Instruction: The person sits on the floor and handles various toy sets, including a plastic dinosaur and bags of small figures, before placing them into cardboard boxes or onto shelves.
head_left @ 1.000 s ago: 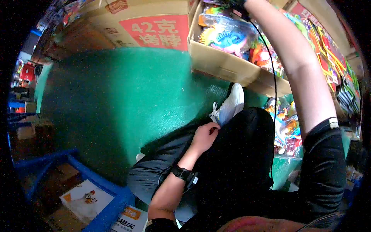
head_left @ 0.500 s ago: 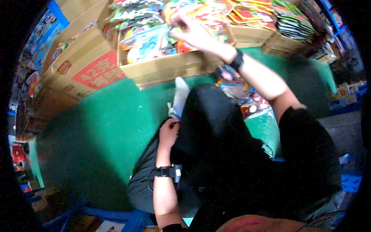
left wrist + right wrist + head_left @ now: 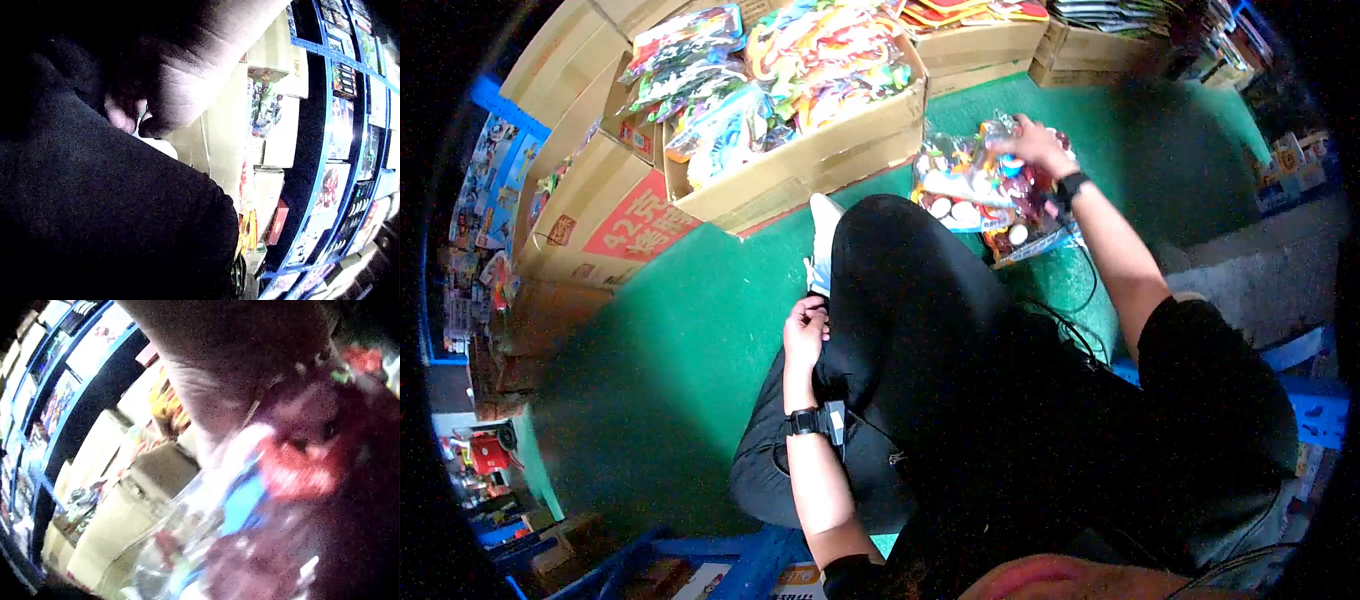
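Hands well apart: the right hand (image 3: 1038,150) has just come away from the open cardboard box (image 3: 810,170) and is now over the bagged toys (image 3: 965,182) on the green floor (image 3: 690,310), its fingers bent down towards the clear wrapping. Whether it pinches a bag or only touches the top, I cannot tell; the right wrist view is blurred, with glossy film, a red piece (image 3: 300,472) and a blue piece (image 3: 244,506) close to the palm. What this changes is where the handling goes on: from the box to the floor pile beside it, while the bags inside the box now have no hand on them.

The left hand (image 3: 804,335) has hardly shifted. It lies by the trouser leg, near the white shoe (image 3: 824,230), fingers loosely curled, and I see nothing held in it, so it seems to have no share in the handling.

The bagged toys on the floor lie in a loose heap near the corner of the box, with white round pieces (image 3: 941,208) showing at the near side. A black cable (image 3: 1090,290) loops down from near the right wristband (image 3: 1072,186). To the left of the open box stands a carton with a red printed panel (image 3: 635,220).
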### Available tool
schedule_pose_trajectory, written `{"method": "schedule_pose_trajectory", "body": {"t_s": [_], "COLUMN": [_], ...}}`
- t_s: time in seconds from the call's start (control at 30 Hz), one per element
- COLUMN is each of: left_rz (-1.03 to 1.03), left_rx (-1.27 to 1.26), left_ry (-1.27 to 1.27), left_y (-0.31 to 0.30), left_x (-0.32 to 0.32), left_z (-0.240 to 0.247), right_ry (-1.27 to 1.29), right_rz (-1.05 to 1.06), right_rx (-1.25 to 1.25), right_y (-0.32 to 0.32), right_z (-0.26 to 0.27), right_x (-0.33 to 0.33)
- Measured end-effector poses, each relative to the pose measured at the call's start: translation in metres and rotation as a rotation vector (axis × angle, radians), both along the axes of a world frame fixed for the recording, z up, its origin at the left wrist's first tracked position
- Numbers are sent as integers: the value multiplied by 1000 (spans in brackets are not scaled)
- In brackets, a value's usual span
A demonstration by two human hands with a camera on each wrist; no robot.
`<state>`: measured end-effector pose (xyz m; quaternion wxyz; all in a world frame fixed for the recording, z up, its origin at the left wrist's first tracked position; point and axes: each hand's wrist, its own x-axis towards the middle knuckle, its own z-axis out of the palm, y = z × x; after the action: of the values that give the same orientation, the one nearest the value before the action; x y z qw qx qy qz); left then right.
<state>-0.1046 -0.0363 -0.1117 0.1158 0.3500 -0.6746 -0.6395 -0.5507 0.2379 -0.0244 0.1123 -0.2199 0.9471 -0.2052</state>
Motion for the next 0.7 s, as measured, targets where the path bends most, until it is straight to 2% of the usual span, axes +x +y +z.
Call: {"method": "schedule_pose_trajectory", "body": {"t_s": [0.03, 0.1, 0.13, 0.17, 0.23, 0.27, 0.3, 0.37, 0.4, 0.5, 0.53, 0.6, 0.63, 0.7], "left_rz": [33, 37, 11, -10, -24, -47, -46, -52, -43, -2, -10, -68, -54, -259], "left_rx": [-20, -18, -11, -8, -41, -77, -68, -135, -134, -99, -104, -181, -187, -515], "left_ry": [25, 23, 6, -8, -16, -44, -45, -65, -60, 4, -16, -140, -120, -127], "left_y": [5, 6, 5, 4, 3, 4, 4, 3, 4, 10, 10, 11, 13, 20], "left_x": [0, 3, 4, 5, 5, 5, 5, 6, 5, 9, 10, 15, 17, 24], "left_z": [3, 5, 6, 4, 4, 4, 4, 2, 6, 12, 14, 33, 47, 75], "right_ry": [-22, -366, -514, -526, -187, -40, -37, 46, 97, 271, 291, 417, 476, 560], "right_rz": [-20, -124, -149, -140, 63, -31, -24, -45, 3, 174, 261, 352, 377, 437], "right_rx": [-13, -328, -290, -283, -13, -34, -30, 194, 65, -17, -132, -171, -193, -340], "right_y": [3, 22, 30, 32, 28, 23, 22, 19, 20, 13, 11, 2, -3, -13], "right_z": [0, -24, -38, -6, -16, -23, -19, -4, 7, 59, 76, 138, 169, 202], "right_x": [-14, -51, -70, -38, -49, -39, -40, -36, -29, 4, 15, 70, 98, 126]}}
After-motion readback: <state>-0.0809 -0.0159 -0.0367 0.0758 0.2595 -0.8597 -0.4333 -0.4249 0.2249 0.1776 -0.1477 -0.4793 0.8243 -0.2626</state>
